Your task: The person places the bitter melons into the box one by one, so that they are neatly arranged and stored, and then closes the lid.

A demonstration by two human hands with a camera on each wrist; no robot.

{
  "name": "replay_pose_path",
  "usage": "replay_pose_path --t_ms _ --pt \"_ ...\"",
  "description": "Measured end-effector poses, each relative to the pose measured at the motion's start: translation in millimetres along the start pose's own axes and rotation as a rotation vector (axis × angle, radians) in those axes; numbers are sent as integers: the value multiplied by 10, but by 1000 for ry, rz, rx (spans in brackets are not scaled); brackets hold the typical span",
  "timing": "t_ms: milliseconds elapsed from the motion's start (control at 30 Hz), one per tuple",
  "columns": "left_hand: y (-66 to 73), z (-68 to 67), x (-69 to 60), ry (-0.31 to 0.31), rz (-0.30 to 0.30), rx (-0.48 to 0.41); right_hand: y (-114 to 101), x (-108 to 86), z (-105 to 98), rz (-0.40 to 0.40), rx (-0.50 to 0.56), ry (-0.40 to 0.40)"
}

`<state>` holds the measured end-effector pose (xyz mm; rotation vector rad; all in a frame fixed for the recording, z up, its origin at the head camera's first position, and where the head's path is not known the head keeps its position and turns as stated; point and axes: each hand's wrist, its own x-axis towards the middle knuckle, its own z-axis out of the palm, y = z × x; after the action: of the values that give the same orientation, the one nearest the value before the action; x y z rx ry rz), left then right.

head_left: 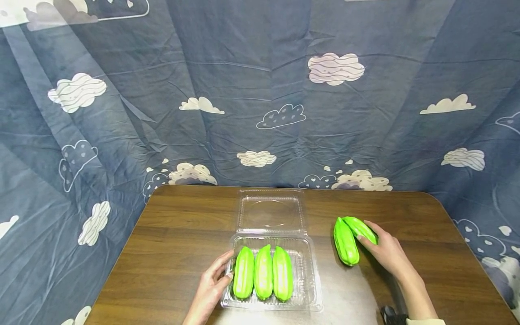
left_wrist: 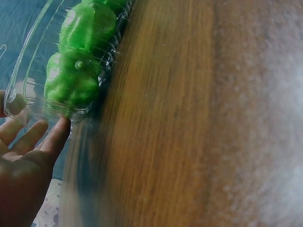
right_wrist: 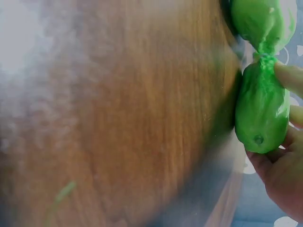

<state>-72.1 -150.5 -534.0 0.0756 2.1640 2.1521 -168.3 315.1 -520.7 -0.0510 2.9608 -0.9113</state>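
A hinged clear plastic container (head_left: 306, 271) lies with its lid (head_left: 271, 214) folded back. Three oblong, ridged green vegetables (head_left: 263, 273) sit side by side in its base, leaving bare plastic at the right. At the container's left edge, my left hand (head_left: 211, 282) holds the rim; in the left wrist view, a fingertip touches the wall below the green pieces. Off to the right, my right hand (head_left: 387, 250) grips one green vegetable (head_left: 361, 228) between thumb and fingers. Another green vegetable (head_left: 345, 243) lies against it, their narrow ends close together.
The brown wooden table (head_left: 170, 234) has rounded far corners. Behind it hangs a dark blue cloth (head_left: 243, 67) with cloud prints. A dark band (head_left: 394, 316) is on my right wrist beside a pale sleeve (head_left: 424, 322).
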Motion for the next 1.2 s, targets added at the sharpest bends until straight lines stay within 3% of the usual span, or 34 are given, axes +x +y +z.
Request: replay_pose_path --t_ms 133,633,1200 --pt "2 3 1 1 -2 3 7 -40 10 0 2 12" --pt "-4 11 22 -3 -8 -15 -57 -310 65 -63 26 289" --pt "-19 -3 22 8 1 1 -503 -556 191 -96 121 436"
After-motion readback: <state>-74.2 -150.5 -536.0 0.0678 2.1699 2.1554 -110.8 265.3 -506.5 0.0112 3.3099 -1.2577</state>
